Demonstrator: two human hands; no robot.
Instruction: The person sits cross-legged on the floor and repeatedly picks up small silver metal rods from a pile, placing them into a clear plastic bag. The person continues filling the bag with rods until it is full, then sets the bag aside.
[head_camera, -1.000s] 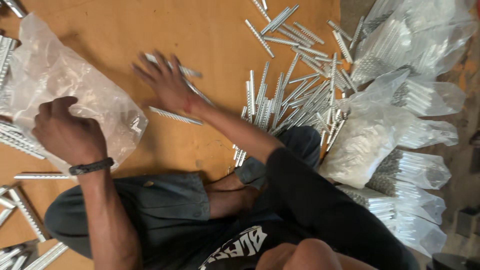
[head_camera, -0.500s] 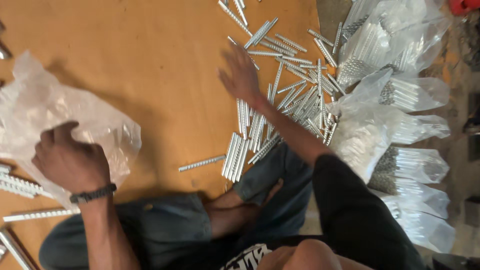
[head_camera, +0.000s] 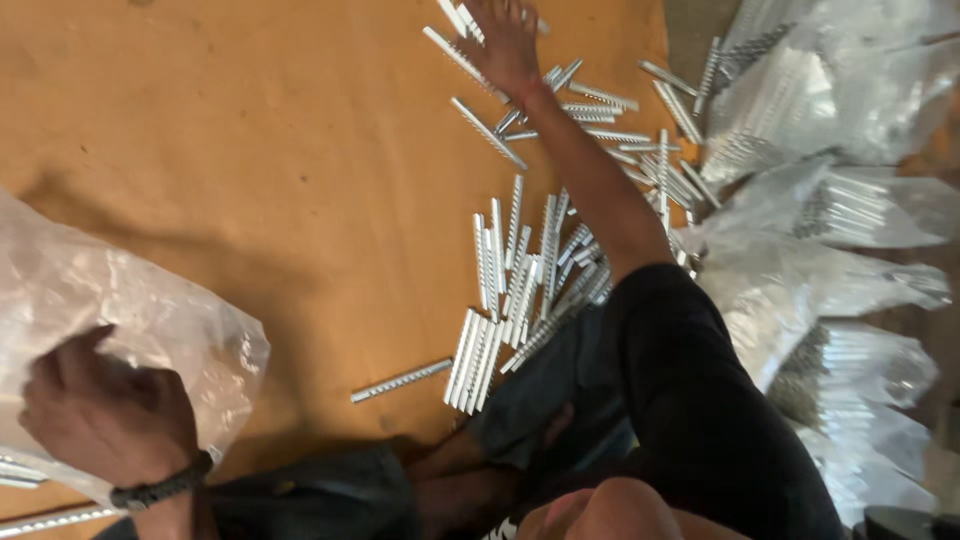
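My left hand (head_camera: 105, 415), with a dark band on its wrist, grips the crumpled top of a clear plastic bag (head_camera: 160, 310) at the lower left. My right hand (head_camera: 505, 45) is stretched far out at the top of the view. Its fingers are spread flat over a few ridged silver metal strips (head_camera: 485, 130) and are not closed around any of them. A loose pile of the same strips (head_camera: 515, 270) lies beside my right forearm. One single strip (head_camera: 400, 380) lies apart, nearer to my knees.
Everything rests on a brown surface (head_camera: 250, 150). Several clear bags filled with strips (head_camera: 810, 290) are heaped along the right side. More strips (head_camera: 50, 520) poke out at the bottom left, below the bag. My legs and black sleeve fill the bottom middle.
My right hand has reached farther away, from the near pile to the strips at the top. The view has moved closer in. My left hand stays on the bag.
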